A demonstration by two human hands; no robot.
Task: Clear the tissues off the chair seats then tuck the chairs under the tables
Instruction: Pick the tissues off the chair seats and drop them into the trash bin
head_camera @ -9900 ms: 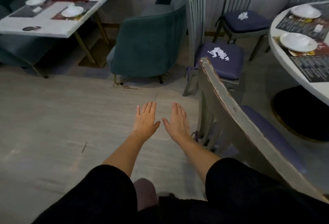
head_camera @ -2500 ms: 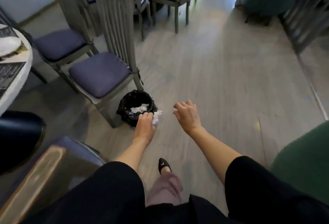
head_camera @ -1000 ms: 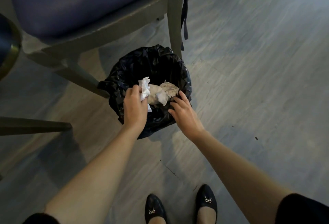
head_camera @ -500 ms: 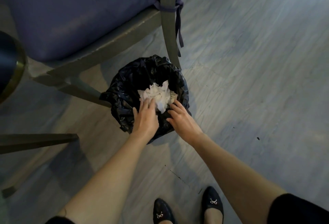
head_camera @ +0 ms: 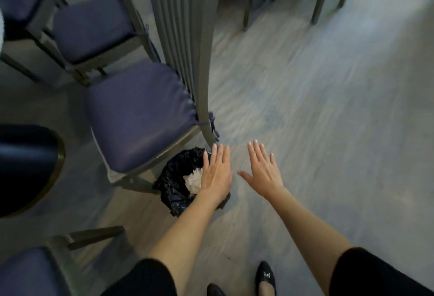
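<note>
Hands: left hand (head_camera: 217,173) flat, fingers together, over black-lined bin (head_camera: 172,193); right hand (head_camera: 263,168) spread, empty, above the floor | Tissues (head_camera: 193,179): crumpled inside the bin | Progress: nearest chair seat (head_camera: 141,117) bare; chairs apparently not yet tucked under.

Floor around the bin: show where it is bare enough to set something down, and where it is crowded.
Bare floor stretches right of the right hand, up to the far chair legs. The nearest chair seat is bare. Crowded: left of the bin, among near chair legs and the dark table base.
</note>
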